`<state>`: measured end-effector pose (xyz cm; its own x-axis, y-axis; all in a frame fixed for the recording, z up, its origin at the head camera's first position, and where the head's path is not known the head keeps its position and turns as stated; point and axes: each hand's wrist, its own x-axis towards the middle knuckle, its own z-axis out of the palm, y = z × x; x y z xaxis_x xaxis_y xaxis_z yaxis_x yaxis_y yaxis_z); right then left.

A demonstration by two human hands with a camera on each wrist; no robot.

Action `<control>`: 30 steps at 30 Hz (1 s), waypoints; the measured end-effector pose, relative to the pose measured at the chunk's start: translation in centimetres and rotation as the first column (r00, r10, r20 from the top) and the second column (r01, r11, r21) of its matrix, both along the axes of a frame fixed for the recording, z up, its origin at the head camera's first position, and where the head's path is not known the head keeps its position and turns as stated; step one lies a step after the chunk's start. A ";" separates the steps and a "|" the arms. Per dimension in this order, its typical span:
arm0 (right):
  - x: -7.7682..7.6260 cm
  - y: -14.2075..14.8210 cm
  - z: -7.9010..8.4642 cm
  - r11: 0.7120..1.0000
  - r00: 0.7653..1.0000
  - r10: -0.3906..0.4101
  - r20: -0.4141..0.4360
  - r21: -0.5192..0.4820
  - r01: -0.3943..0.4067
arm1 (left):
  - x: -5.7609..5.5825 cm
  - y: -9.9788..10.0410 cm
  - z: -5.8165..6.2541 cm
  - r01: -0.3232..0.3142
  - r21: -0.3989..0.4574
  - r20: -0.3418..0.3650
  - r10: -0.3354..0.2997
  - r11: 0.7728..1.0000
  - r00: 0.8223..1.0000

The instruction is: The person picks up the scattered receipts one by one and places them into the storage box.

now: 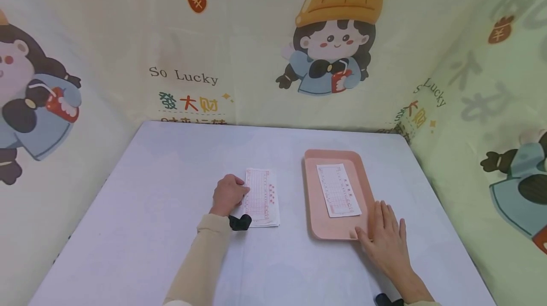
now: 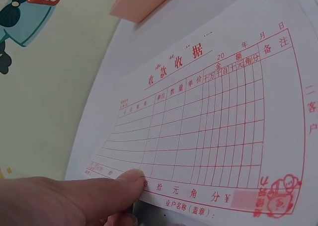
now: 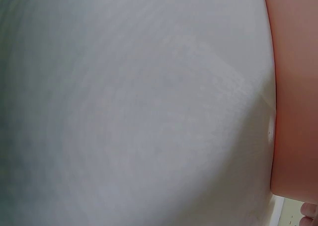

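My left hand (image 1: 229, 195) pinches the left edge of the top receipt sheet (image 1: 258, 197) on a small stack of white slips printed in red. In the left wrist view the thumb (image 2: 130, 179) lies on the printed face of the receipt (image 2: 189, 131), with fingers below the sheet's edge. To the right, a pink tray (image 1: 318, 226) carries another receipt slip (image 1: 338, 190), lying slightly slanted. My right hand (image 1: 389, 242) rests at the tray's near right corner, fingers straight, thumb at the near rim. The tray's side wall (image 3: 298, 87) fills the right wrist view's right edge.
A white table (image 1: 171, 168) holds the slips and tray. Behind it and at both sides hangs a pale cloth (image 1: 252, 59) printed with cartoon figures and lettering. Each wrist wears a black band (image 1: 240, 222).
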<state>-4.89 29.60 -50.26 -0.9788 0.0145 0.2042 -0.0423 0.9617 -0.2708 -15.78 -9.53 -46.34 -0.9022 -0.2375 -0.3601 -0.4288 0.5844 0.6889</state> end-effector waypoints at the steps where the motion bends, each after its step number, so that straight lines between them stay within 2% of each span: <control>1: 0.0 0.0 0.0 1.000 1.000 -0.002 0.001 0.000 0.002 | -0.1 -0.1 -0.1 0.006 0.000 0.008 -0.006 1.000 1.000; 5: 0.1 0.0 -0.1 1.000 1.000 -0.006 -0.003 0.007 0.006 | -0.4 -0.4 -0.3 0.035 0.007 0.034 -0.036 0.999 0.999; 11: 0.0 -0.2 0.0 1.000 1.000 -0.009 -0.015 0.017 0.010 | -0.4 -0.7 0.2 0.077 0.040 0.029 -0.078 0.996 0.997; 19: 0.0 -0.2 0.1 1.000 1.000 -0.005 -0.013 0.016 0.005 | -0.4 -1.1 0.2 0.087 0.032 -0.004 -0.086 0.996 0.996; 30: 0.1 -0.2 0.1 1.000 1.000 -0.006 -0.003 0.014 0.007 | -0.6 -1.9 0.6 0.085 0.084 0.000 -0.085 0.993 0.996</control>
<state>-4.81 29.43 -50.20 -0.9780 0.0179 0.2077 -0.0369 0.9658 -0.2567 -16.40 -11.46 -45.78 -0.9165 -0.1286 -0.3789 -0.3825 0.5593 0.7354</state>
